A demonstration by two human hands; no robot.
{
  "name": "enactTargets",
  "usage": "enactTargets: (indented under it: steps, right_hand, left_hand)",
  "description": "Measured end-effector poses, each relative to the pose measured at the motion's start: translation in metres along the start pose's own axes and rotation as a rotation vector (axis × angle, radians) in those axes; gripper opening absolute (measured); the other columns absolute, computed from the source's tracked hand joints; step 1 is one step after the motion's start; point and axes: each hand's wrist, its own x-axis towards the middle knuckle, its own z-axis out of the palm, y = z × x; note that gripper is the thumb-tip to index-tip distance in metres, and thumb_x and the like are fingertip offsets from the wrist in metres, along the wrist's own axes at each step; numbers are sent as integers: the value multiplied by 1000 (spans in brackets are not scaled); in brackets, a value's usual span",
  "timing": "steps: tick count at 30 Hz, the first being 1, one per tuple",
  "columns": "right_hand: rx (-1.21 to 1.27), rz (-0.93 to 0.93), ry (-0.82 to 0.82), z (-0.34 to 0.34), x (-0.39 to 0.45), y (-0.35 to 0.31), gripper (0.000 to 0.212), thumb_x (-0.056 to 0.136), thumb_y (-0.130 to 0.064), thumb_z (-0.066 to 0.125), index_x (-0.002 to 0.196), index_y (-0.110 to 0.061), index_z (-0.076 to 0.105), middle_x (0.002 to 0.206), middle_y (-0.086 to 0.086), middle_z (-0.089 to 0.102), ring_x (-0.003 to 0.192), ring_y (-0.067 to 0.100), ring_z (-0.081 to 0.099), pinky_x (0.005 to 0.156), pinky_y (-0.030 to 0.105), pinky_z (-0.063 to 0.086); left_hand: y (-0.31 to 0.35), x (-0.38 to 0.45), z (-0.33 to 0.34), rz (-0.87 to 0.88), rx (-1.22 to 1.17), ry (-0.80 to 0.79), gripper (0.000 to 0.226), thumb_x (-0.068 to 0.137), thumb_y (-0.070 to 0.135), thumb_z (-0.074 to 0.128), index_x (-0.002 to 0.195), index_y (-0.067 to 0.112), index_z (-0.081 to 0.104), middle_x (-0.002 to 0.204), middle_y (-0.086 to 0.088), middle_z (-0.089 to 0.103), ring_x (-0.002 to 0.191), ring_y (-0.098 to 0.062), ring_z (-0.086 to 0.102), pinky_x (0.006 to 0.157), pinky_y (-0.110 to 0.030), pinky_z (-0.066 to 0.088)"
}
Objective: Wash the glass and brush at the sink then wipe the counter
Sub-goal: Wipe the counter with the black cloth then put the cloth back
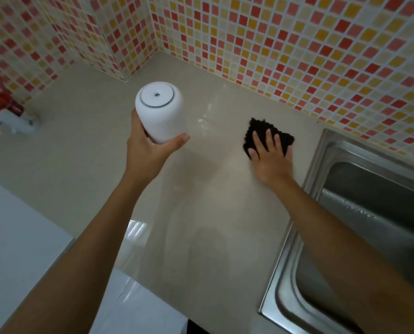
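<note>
My left hand (150, 150) grips a white rounded container (160, 112) with a flat lid and a small centre hole, holding it lifted above the beige counter (196, 213). My right hand (271, 157) lies flat with fingers spread on a black cloth (261, 127), pressing it onto the counter just left of the steel sink (321, 165). No glass or brush is in view.
The sink basin (374, 213) fills the right side, wet inside. Mosaic tiled walls (297, 44) close the counter at the back and left. A red fitting with a white base (6, 112) sits at the far left. White cabinet fronts (20, 237) lie below left.
</note>
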Motion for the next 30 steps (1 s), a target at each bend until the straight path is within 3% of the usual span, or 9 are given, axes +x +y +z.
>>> enactTargets:
  steps: [2,5,10,14,18,21,24,27,30]
  right_hand:
    - [-63,-30,78,12,-40,7,54,99,-53,10,151,-39,6,161,1,2,148,23,1,117,54,3]
    - [-111,-260,163,45,-125,-26,54,98,-50,21,151,-37,17,159,3,17,146,27,16,114,56,15]
    - [-70,-670,61,78,-149,-133,52,97,-49,32,148,-40,25,157,2,26,144,28,24,113,58,16]
    - [-98,-535,9,53,-58,-165,58,92,-55,11,148,-45,17,161,0,12,147,23,11,115,54,6]
    - [-57,-174,15,19,3,-93,53,98,-54,17,150,-43,7,161,-2,-1,148,20,-3,116,52,-3]
    - [-50,-75,80,19,-29,-30,54,98,-54,13,150,-42,7,161,0,3,148,21,1,117,54,1]
    - [-93,-167,159,43,-109,-31,55,97,-51,20,150,-37,20,159,5,17,146,28,16,115,56,14]
    - [-117,-495,74,64,-174,-58,52,99,-50,26,150,-41,17,159,1,16,147,26,16,114,55,16]
    - [-128,-567,95,51,-120,-48,50,99,-54,21,148,-44,20,159,-2,19,146,23,19,115,53,16]
  left_hand:
    - [0,-2,-8,-7,5,19,100,64,40,90,144,26,32,134,6,54,119,-14,57,96,-46,51]
    - [2,-2,-21,0,-4,55,97,66,36,89,144,24,33,133,7,55,118,-12,57,97,-45,50]
    - [0,-8,-33,-2,9,69,97,68,35,88,145,25,31,134,7,53,119,-12,56,94,-45,52]
    - [-3,-19,-36,-12,56,80,97,67,35,88,145,28,30,135,11,53,120,-8,54,98,-42,50]
    - [-6,-26,-36,-38,53,76,98,65,37,89,143,31,31,134,15,51,120,-6,53,100,-42,48]
    - [-5,-27,-32,-36,29,64,98,65,37,89,143,31,30,133,15,52,119,-6,54,99,-42,50]
    - [-2,-20,-27,-21,6,53,99,66,37,88,145,30,29,134,14,52,119,-7,54,98,-42,50]
    - [0,-12,-15,-5,-7,29,99,67,38,88,146,30,27,136,13,50,121,-9,53,98,-43,50]
    - [-1,-6,-2,9,16,6,100,66,40,87,146,31,27,136,16,50,121,-6,53,99,-40,50]
